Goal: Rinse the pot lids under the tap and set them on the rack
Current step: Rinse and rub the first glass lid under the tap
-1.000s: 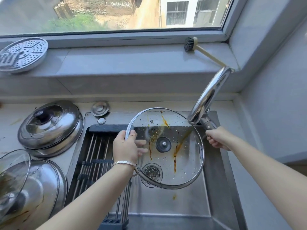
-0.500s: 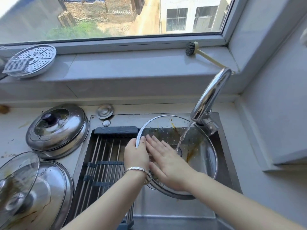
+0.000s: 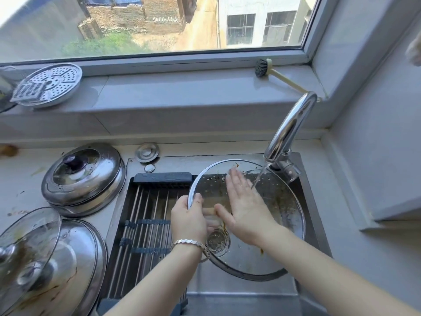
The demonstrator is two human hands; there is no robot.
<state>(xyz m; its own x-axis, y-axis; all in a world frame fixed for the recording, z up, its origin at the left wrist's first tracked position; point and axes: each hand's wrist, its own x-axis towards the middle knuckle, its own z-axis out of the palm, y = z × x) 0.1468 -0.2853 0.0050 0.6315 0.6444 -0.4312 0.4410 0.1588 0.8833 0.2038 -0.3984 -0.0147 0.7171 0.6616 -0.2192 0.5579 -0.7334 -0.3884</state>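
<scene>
SS sink (image 3: 239,289) by window (image 3: 159,23), tap (image 3: 289,128) on

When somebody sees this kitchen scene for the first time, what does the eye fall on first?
First, the glass lid with brown stains, tilted over the sink: the left hand grips its rim and the right hand lies flat on the glass. Then the thin water stream falling from the tap onto it. At left, a domed steel lid sits on the counter.
</scene>
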